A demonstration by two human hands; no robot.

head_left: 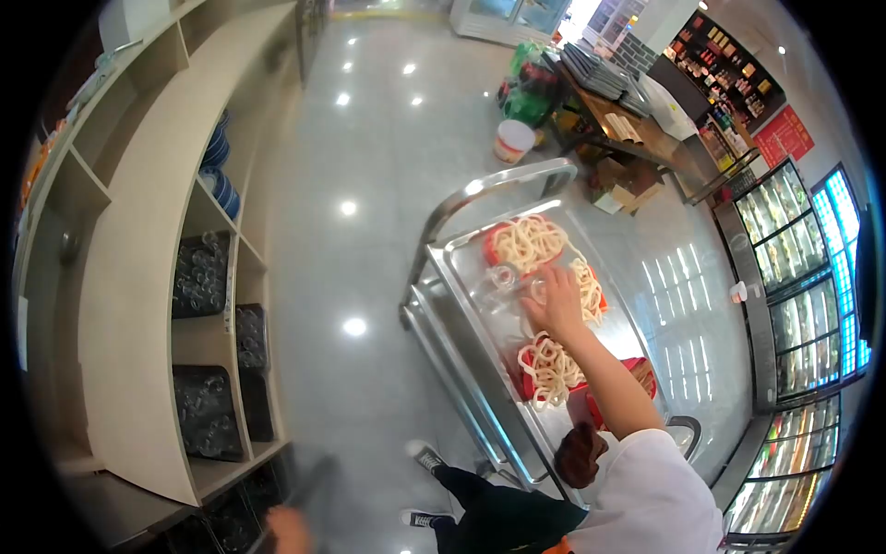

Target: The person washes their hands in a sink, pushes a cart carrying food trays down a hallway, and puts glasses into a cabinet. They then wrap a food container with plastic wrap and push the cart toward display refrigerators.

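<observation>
Glass (503, 276) at right hand (556, 300) (palm down)

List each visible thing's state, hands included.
Metal cart: upright, loaded
Clear vessels: on cart
Red containers: several heaped with pale strands
Right hand: at clear vessels, grip unclear
Left hand: blurred, state unclear
Dark bins: shelved, filled
Blue dishes: stacked
White tub: upright
Gray trays: stacked
Display cases: lit
</observation>
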